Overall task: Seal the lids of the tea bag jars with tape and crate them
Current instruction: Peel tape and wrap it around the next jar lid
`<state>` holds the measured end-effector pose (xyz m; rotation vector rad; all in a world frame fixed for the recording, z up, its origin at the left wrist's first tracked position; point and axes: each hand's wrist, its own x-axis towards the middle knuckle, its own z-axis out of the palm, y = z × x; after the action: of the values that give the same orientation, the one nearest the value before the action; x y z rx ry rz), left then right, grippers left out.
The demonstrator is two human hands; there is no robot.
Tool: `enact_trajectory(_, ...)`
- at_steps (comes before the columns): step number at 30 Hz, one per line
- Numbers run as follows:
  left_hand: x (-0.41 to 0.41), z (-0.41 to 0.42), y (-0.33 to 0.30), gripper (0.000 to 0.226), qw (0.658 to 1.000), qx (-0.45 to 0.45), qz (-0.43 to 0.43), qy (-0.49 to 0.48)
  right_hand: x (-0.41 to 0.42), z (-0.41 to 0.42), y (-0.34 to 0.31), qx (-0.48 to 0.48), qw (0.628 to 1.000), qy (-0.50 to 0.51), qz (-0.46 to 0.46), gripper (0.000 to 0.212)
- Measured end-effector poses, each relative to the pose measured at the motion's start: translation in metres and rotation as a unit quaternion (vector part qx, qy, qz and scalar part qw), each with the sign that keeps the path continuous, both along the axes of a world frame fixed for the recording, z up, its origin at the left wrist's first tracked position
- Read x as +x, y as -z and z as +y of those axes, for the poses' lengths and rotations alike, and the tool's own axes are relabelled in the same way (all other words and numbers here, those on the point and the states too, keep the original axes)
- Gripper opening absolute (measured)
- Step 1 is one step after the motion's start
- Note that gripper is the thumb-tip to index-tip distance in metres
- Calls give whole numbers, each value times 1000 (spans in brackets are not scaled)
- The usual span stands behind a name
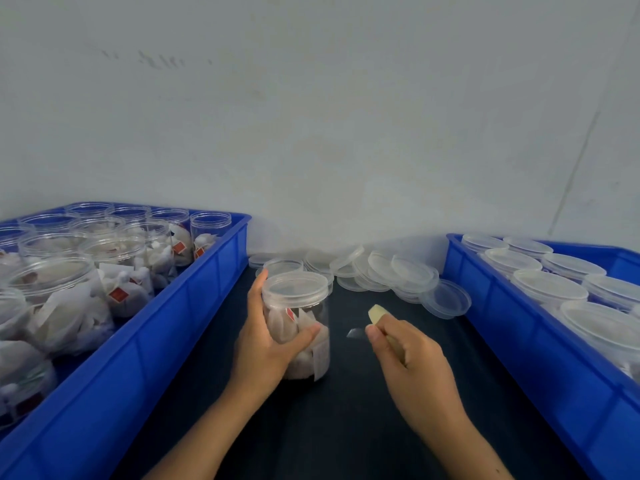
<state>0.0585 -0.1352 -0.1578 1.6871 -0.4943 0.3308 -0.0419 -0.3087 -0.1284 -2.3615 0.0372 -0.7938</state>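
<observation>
No text, number or brand can be read anywhere. Small red tags (117,294) hang on the tea bags in the open jars of the left crate (194,306), and another red tag (290,314) shows inside the lidded jar (304,327); any print on them is too blurred to make out.

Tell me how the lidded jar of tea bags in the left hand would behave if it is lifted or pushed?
The jar probably feels light for its size, since it holds only loose paper tea bags. Its clear smooth wall may be slippery, so the left hand wrapping around it seems sensible. It stands upright, tall and round, so a push near the lid might tip it, and then it could roll.
</observation>
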Motion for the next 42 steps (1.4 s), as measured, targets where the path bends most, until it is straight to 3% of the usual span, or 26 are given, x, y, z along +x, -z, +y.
enact_trajectory(4,-8,-5,-6,93,997,0,39,68,0,-6,-11,72,997,-13,-29,34)
enact_trajectory(9,-20,-14,-11,84,994,63,6,88,5,0,-22,91,994,-60,-6,23)
enact_trajectory(15,-25,-17,-13,77,991,-9,4,134,9,3,-35,124,987,-104,11,32)
enact_trajectory(20,-28,-20,-15,69,993,-19,-30,115,9,6,-40,105,989,-101,25,35)
enact_trajectory(42,-32,-25,-21,43,997,-36,-34,54,9,21,-40,54,997,-39,42,28)
